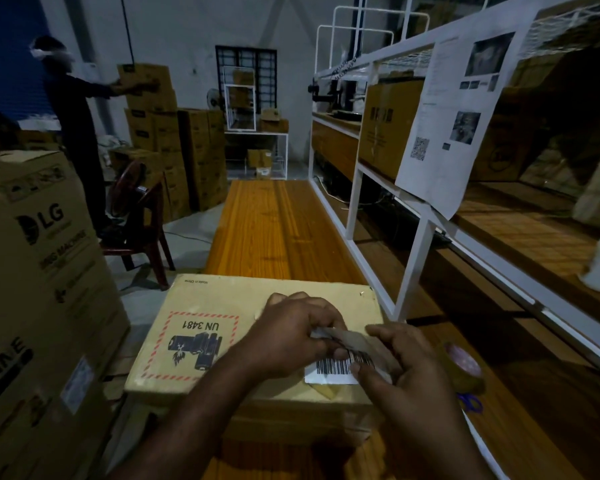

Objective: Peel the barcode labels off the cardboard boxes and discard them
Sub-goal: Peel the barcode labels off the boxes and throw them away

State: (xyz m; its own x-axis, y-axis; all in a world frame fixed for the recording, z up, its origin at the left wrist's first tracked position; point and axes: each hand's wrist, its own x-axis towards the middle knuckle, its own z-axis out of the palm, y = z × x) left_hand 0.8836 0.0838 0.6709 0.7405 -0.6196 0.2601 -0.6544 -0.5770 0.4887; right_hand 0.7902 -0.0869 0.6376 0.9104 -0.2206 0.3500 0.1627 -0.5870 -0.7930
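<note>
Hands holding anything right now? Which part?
Both hands, left and right, pinch the lifted upper edge of the white barcode label, partly peeled from the tan cardboard box.

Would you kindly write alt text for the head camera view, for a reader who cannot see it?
Both hands peel a barcode label off a flat cardboard box marked UN 3481: the left hand and right hand pinch its lifted film. The box lies on a wooden table beside white shelving, in a dim warehouse.
</note>
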